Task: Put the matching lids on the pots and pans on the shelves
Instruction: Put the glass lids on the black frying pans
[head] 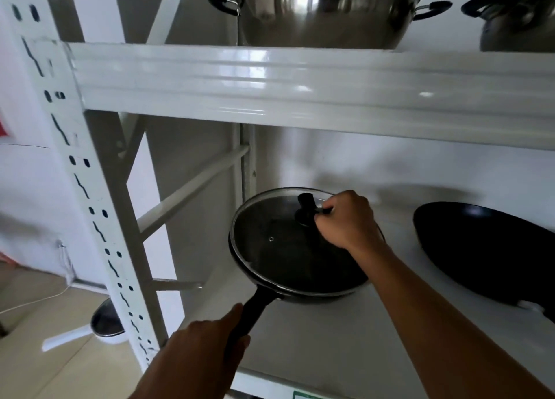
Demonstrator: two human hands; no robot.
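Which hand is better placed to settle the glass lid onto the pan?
Probably the right hand: it grips the knob of the glass lid, while the left hand holds the pan handle.

The frame's edges cut off the steel pot (327, 11) at the top and the black wok (486, 248) at the right; the grey pot (516, 23) in the upper right corner is cut off and blurred. The shelf upright (99, 218) hides half the small pan (105, 322) at lower left, and the right hand (345, 221) covers part of the lid knob (305, 205).
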